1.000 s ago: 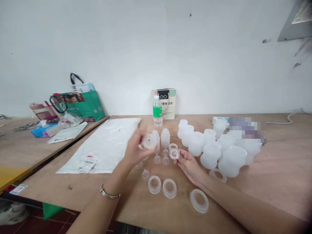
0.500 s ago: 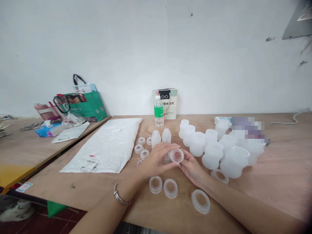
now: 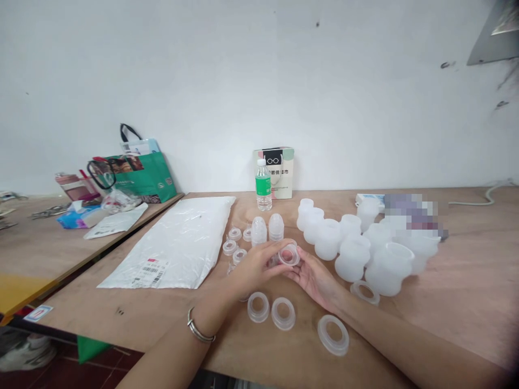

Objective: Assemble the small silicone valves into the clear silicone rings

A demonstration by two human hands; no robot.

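Between my two hands is a translucent plastic ring (image 3: 289,254), its round opening turned towards me. My left hand (image 3: 259,265) is closed on its left side, thumb below and fingers over the top. From the right, my right hand (image 3: 315,278) grips the rim with its fingertips. Just behind my left hand stand two clear domed caps (image 3: 259,231). Several small clear nipple-like pieces (image 3: 230,247) lie to its left, some partly hidden by the hand. Nearer to me lie two flat translucent rings (image 3: 283,314) side by side, and a larger flat ring (image 3: 333,335) is below my right forearm.
Several frosted waisted cups (image 3: 352,258) stand to the right, with another flat ring (image 3: 365,292) before them. A white plastic mailer (image 3: 170,237) covers the table's left part. At the back are a water bottle (image 3: 263,186) and a paper bag (image 3: 284,178).
The held ring has moved slightly left and tilted its opening upward. My right hand's fingers have shifted around its rim. The things on the table stay in place.
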